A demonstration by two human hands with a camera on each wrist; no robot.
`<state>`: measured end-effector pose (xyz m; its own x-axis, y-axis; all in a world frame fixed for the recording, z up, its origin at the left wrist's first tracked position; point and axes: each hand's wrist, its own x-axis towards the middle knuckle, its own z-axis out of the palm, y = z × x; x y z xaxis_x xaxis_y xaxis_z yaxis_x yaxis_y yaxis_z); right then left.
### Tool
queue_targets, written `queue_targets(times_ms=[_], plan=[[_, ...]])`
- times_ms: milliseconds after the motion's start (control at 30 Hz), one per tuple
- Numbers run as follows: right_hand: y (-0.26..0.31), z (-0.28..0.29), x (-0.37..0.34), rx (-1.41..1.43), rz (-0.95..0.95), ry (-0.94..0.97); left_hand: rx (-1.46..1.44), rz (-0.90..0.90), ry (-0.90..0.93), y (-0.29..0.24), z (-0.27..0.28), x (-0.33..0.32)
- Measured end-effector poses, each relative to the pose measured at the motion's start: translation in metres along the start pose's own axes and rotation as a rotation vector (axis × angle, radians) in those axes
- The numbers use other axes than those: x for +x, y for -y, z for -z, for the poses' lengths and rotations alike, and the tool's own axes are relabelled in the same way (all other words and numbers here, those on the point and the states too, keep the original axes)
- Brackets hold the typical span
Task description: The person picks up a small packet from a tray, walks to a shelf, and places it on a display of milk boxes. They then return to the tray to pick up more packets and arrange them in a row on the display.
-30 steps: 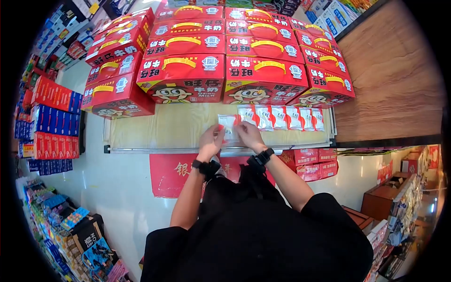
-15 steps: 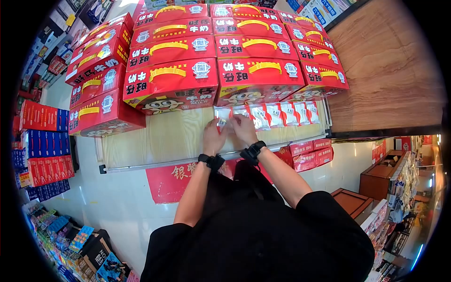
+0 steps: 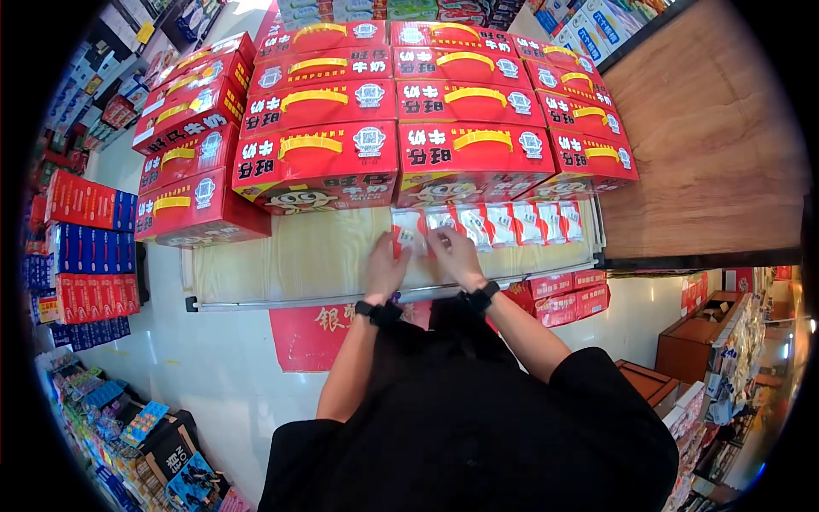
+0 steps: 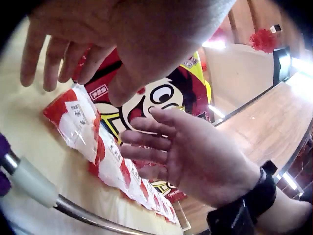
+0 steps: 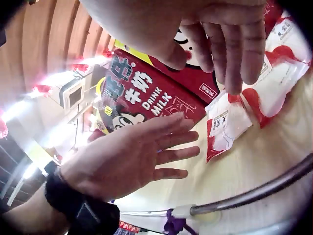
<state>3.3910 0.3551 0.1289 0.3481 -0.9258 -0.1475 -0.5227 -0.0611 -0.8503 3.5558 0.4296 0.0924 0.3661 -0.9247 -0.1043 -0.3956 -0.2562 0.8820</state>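
Red and white packets [image 3: 502, 225] lie in a row on a wooden shelf board [image 3: 324, 247], below the red milk boxes. The leftmost packet [image 3: 409, 232] lies between the two hands. My left hand [image 3: 386, 266] is at its left edge, and my right hand [image 3: 456, 256] is on its right side. In the left wrist view the fingers of my left hand [image 4: 88, 29] are extended above the row of packets [image 4: 80, 122]. The right wrist view has my right hand [image 5: 220, 34] over the packets [image 5: 227, 122], fingers extended, gripping nothing visible.
Stacked red milk boxes [image 3: 316, 162] with yellow handles stand behind the packets. A metal rail [image 3: 333, 302] runs along the board's front edge. To the right is a wooden panel [image 3: 708, 154]; blue and red cartons [image 3: 92, 252] stand at the left.
The leftmost packet has moved back toward the boxes, into line with the row. Both hands went back with it and are now a little apart. The head view has also shifted.
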Motion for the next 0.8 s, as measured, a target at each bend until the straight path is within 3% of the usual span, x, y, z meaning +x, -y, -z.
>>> queue_targets(times_ms=[133, 267, 333, 367, 500, 533, 700, 800], plan=[[-0.009, 0.038, -0.028, 0.144, -0.008, 0.126, -0.035, 0.055, -0.111, -0.017, 0.025, -0.03], [-0.025, 0.06, -0.037, 0.153, 0.038, 0.252, -0.07, 0.228, -0.21, -0.045, 0.032, -0.072], [-0.021, 0.068, -0.038, 0.105, 0.132, 0.277, -0.065, 0.286, -0.283, -0.057, 0.025, -0.093], [-0.017, 0.073, -0.036, 0.093, 0.141, 0.319, -0.038, 0.216, -0.346, -0.057, 0.015, -0.103], [-0.015, 0.089, -0.031, 0.139, 0.212, 0.414, -0.273, 0.313, -0.493, -0.107, -0.023, -0.122], [-0.011, 0.094, -0.031, 0.148, 0.203, 0.459, -0.211, 0.225, -0.565, -0.104, -0.036, -0.124], [-0.004, 0.09, -0.039, 0.366, 0.35, 0.59, -0.285, 0.203, -0.798, -0.136, -0.067, -0.146], [0.009, 0.09, -0.052, 0.386, 0.35, 0.74, -0.322, 0.331, -0.858, -0.155, -0.08, -0.177]])
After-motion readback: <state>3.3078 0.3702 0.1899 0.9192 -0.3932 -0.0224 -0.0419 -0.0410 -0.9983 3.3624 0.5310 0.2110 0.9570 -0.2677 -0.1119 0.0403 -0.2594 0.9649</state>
